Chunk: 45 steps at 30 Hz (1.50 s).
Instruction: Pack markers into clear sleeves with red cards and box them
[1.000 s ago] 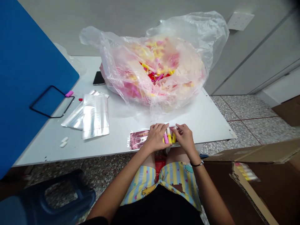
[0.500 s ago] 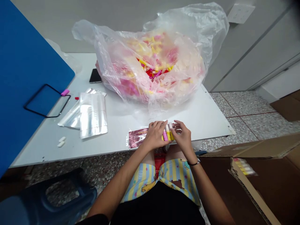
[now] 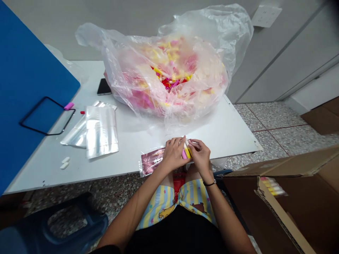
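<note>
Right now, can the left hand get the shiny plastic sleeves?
Probably yes: nothing seems to stand between the left hand and the shiny plastic sleeves, though it may have to leave the colored tubes first.

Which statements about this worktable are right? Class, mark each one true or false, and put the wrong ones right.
1. The phone lies left of the big plastic bag. True.
2. The left hand is on the silvery packets. False: it is at the coloured tubes.
3. A dark band is on the right wrist. True.
4. The cardboard box stands on the table. False: it is off the table, to the right.
5. Two white pieces lie together near the table's front edge. True.
</note>
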Each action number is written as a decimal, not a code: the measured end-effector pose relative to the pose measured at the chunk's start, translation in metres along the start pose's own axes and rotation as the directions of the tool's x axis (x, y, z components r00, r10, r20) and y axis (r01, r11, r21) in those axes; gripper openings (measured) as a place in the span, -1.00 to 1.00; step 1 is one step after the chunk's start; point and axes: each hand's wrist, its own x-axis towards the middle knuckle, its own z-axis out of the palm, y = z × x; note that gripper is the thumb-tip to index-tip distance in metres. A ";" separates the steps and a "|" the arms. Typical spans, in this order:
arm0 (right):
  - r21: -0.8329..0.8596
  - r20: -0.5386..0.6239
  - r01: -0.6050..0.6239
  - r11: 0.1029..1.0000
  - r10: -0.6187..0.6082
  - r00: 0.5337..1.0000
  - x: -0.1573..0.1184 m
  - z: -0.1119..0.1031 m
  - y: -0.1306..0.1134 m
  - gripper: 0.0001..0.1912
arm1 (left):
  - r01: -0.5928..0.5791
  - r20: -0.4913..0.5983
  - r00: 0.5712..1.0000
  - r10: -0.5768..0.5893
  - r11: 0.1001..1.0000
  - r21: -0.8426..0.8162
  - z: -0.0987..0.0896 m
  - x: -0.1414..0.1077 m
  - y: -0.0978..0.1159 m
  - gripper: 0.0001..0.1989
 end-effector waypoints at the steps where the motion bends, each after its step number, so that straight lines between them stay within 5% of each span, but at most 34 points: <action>1: 0.024 -0.014 -0.005 1.000 0.005 1.000 0.000 0.001 0.001 -0.75 | 0.018 -0.002 1.000 -0.018 1.000 -0.003 0.000 -0.001 0.002 -0.18; 5: 0.042 -0.090 0.090 0.995 -0.086 0.992 -0.003 0.003 0.003 -0.82 | 0.094 0.005 0.996 -0.094 0.992 -0.082 -0.003 -0.005 0.007 -0.19; 7: -0.027 -0.104 0.209 0.978 -0.211 0.972 -0.005 0.000 -0.001 -0.84 | 0.140 0.036 0.990 -0.135 0.958 -0.251 -0.009 -0.006 0.008 -0.29; 11: -0.205 0.053 0.496 0.844 -0.497 0.866 -0.005 -0.013 -0.020 -0.80 | 0.234 0.124 0.970 -0.211 0.653 -0.720 -0.026 -0.003 0.007 -0.66; 13: -0.239 0.158 0.591 0.770 -0.570 0.807 -0.004 -0.018 -0.029 -0.77 | 0.248 0.151 0.962 -0.229 0.491 -0.835 -0.032 -0.002 0.008 -0.68; 17: -0.254 0.232 0.634 0.730 -0.591 0.773 -0.009 -0.021 -0.041 -0.76 | 0.209 0.112 0.960 -0.258 0.387 -0.898 -0.038 -0.005 0.016 -0.68; 21: -0.221 0.042 0.513 0.830 -0.517 0.855 -0.021 -0.018 -0.039 -0.68 | 0.178 0.032 0.942 -0.335 0.415 -0.892 -0.033 -0.012 0.023 -0.70; 23: -0.122 -0.030 0.344 0.931 -0.350 0.936 -0.024 -0.019 -0.037 -0.63 | 0.195 0.015 0.916 -0.400 0.413 -0.890 -0.029 -0.016 0.025 -0.68; 25: -0.001 0.037 0.138 0.990 -0.138 0.990 -0.024 -0.020 -0.035 -0.72 | 0.202 -0.012 0.892 -0.453 0.421 -0.884 -0.025 -0.020 0.027 -0.67; 28: 0.071 0.165 -0.023 0.997 0.011 0.986 -0.024 -0.024 -0.036 -0.76 | 0.196 -0.062 0.867 -0.495 0.452 -0.870 -0.022 -0.024 0.031 -0.69; 37: 0.206 0.277 -0.116 0.972 0.056 0.959 -0.025 -0.034 -0.034 -0.75 | 0.115 -0.307 0.804 -0.509 0.641 -0.759 -0.020 -0.033 0.046 -0.75; 40: 0.240 0.353 -0.172 0.955 0.079 0.932 -0.023 -0.039 -0.030 -0.71 | 0.106 -0.305 0.817 -0.489 0.647 -0.755 -0.018 -0.034 0.047 -0.76; 45: 0.161 0.296 -0.092 0.983 0.041 0.954 -0.024 -0.049 -0.034 -0.72 | 0.152 -0.243 0.801 -0.547 0.579 -0.801 -0.017 -0.032 0.047 -0.76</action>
